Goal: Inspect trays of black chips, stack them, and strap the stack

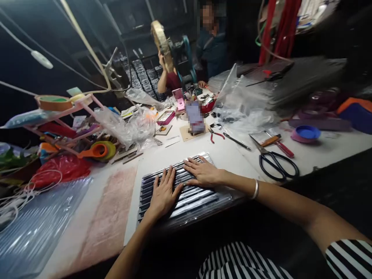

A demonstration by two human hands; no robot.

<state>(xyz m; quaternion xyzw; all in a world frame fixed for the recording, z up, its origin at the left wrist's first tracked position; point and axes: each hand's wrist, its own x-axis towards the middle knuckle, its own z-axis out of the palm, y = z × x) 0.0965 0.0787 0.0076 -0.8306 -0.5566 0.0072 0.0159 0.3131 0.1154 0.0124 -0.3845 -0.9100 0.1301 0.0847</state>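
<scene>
A clear plastic tray [192, 205] with long dark strips in its parallel grooves lies at the front edge of the white table. My left hand [164, 193] rests flat on its left part, fingers apart and pointing away from me. Across the upper right part lies my right hand [202, 173], its fingers spread and pointing left. The two thumbs come close together near the middle of the strips. Neither hand is gripping anything.
Scissors [276, 161], a red-handled knife [283, 147], a pen [236, 142] and red pliers [215, 135] lie to the right. A phone [195, 116] stands beyond the tray. Stacked ribbed plastic sheets [37, 228] are at left. Two people are at the far side.
</scene>
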